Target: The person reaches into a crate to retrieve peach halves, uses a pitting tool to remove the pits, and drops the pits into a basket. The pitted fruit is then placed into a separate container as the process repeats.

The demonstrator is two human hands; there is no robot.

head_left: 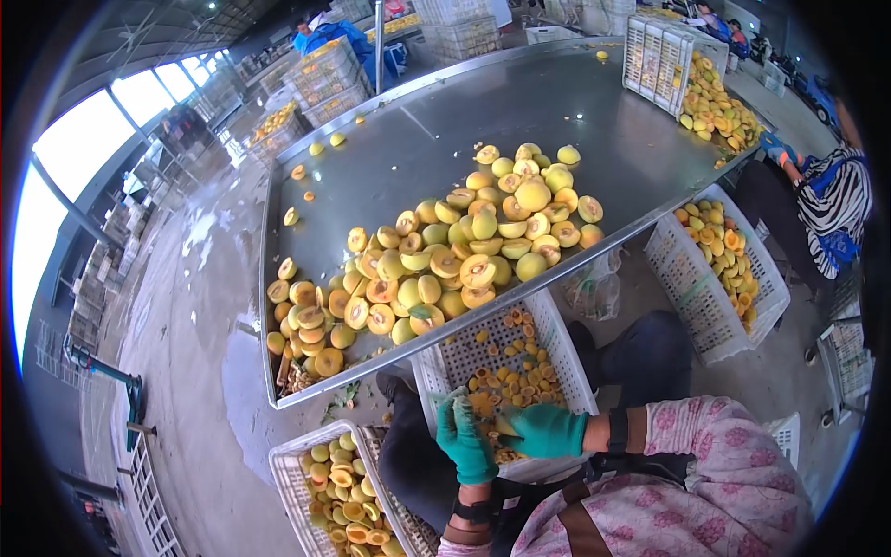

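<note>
My left hand (465, 440), in a green glove, is over the near side of a white crate (583, 378) that holds small orange fruit pieces. Close beside it on the right is my right hand (548, 432), also gloved, with its fingers curled round a yellowish piece (506, 424). What lies between the left fingers is too small and blurred to make out. Beyond the crate, a heap of halved yellow fruit (478, 271) with brown centres rests on the metal table (390, 172).
At the lower left stands a crate of fruit halves (345, 487). Another fruit crate (719, 269) is right of my knees. A co-worker (826, 200) in blue gloves sits at the table's right end, near a tipped crate (657, 65) spilling fruit. The table's metal rim (501, 314) runs before me.
</note>
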